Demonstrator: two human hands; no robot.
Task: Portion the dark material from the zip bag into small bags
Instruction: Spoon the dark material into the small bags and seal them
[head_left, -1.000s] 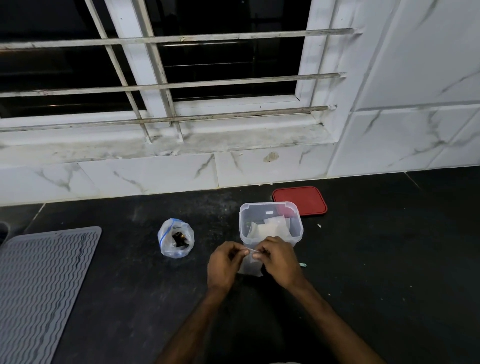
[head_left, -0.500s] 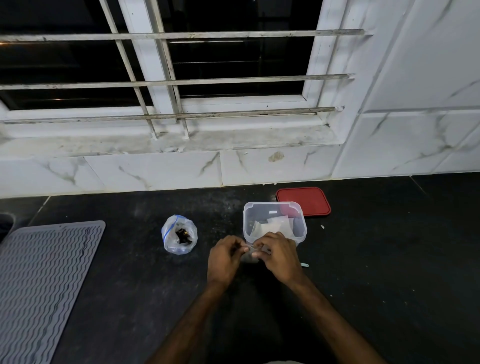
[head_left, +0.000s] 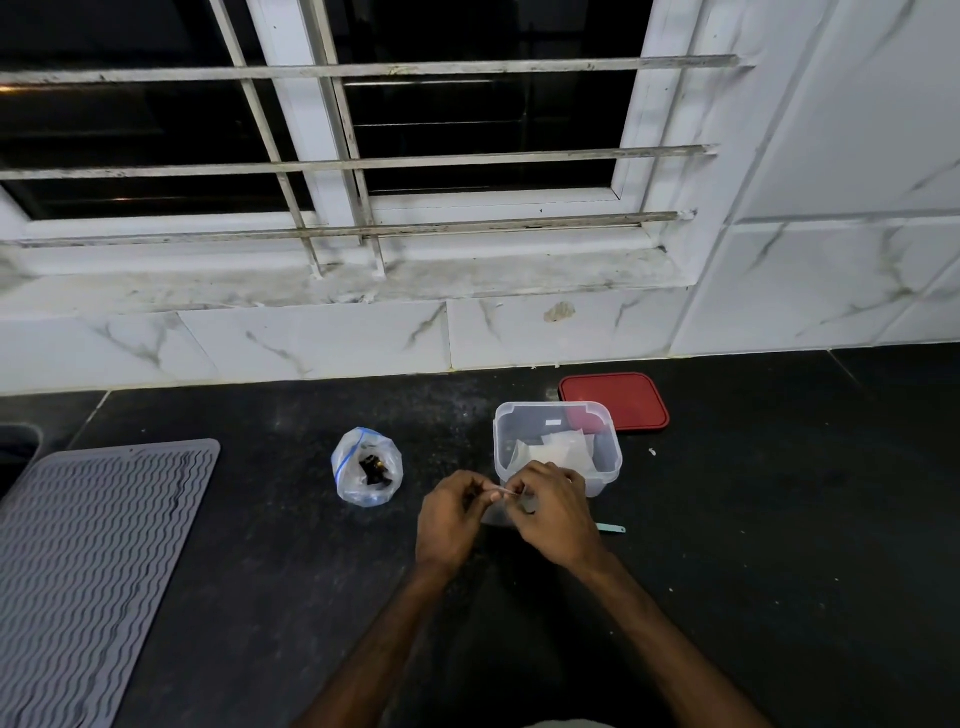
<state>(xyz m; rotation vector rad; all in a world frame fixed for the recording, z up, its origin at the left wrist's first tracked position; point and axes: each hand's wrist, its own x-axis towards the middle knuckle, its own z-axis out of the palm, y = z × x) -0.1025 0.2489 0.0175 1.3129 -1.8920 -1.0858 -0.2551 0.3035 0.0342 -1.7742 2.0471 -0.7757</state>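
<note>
Both hands are close together at 6 o'clock on the dark tabletop (head_left: 779, 519). The left hand (head_left: 451, 519) and the right hand (head_left: 550, 514) each pinch the top edge of one small bag (head_left: 501, 512). The bag is clear and hangs between the fingers. It looks like they are pressing or pulling at its mouth, but I cannot tell if it is being opened or closed. I also cannot tell if anything dark is inside it.

The zip bag (head_left: 368, 467) sits at 9 o'clock from the hands, a little apart from them. Its top is open and some dark material (head_left: 375, 466) lies inside, so there is stuff left to share out.

A clear box (head_left: 608, 457) stands at 12 o'clock, just behind the right hand. It holds more small pale bags (head_left: 558, 449). They look flat, so I think they are not filled. The red lid (head_left: 615, 401) lies flat behind the box at 1 o'clock.

I see no filled small bag set down anywhere. So the job looks like it is near the start or in the middle, with much left to do.
</note>
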